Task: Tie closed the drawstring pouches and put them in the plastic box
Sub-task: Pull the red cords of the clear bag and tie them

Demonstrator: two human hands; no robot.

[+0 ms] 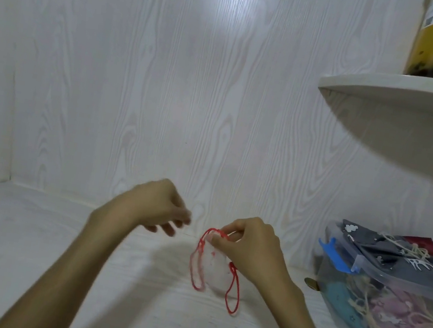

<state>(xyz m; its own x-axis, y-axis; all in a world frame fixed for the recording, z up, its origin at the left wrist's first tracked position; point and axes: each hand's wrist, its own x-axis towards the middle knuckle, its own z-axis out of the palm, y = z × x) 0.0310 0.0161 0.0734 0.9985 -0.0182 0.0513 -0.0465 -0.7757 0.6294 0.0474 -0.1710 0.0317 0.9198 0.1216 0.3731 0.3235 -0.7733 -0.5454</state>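
The right hand [248, 248] reaches forward, thumb and fingers pinching the top of a small white drawstring pouch [216, 271] whose red cords [232, 295] dangle toward 6 o'clock. The left hand [158, 205], blurred, hovers at the pouch's 9 o'clock, fingers loosely curled, holding nothing. The clear plastic box [335, 304] of pouches sits at 3 o'clock.

A sheer white fabric pouch [216, 271] with red cord [232, 295] is seen beside a clear glossy plastic box [335, 304], on matt white wood-grain surfaces [77, 269].
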